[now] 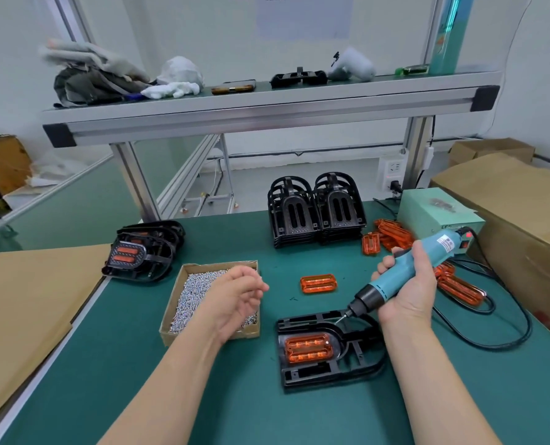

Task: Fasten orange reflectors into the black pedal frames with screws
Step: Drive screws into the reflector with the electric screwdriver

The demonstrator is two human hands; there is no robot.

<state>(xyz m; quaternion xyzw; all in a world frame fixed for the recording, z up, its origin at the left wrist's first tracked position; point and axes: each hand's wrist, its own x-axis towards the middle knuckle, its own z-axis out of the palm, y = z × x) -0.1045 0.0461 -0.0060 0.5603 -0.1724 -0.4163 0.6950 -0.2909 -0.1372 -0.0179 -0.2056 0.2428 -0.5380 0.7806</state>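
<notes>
Head view shows the right hand (410,285) gripping the screwdriver (383,290), tip pointing down-left at the pedal frame (302,373) lying long-ways along the worktop's (235,399) near edge, while the left hand (235,297) has loose fingers.

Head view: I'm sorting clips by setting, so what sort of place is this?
Probably a small factory assembly bench: stacked black pedal frames, a box of screws, loose orange reflectors, and a corded electric screwdriver gripped in the right hand.
</notes>
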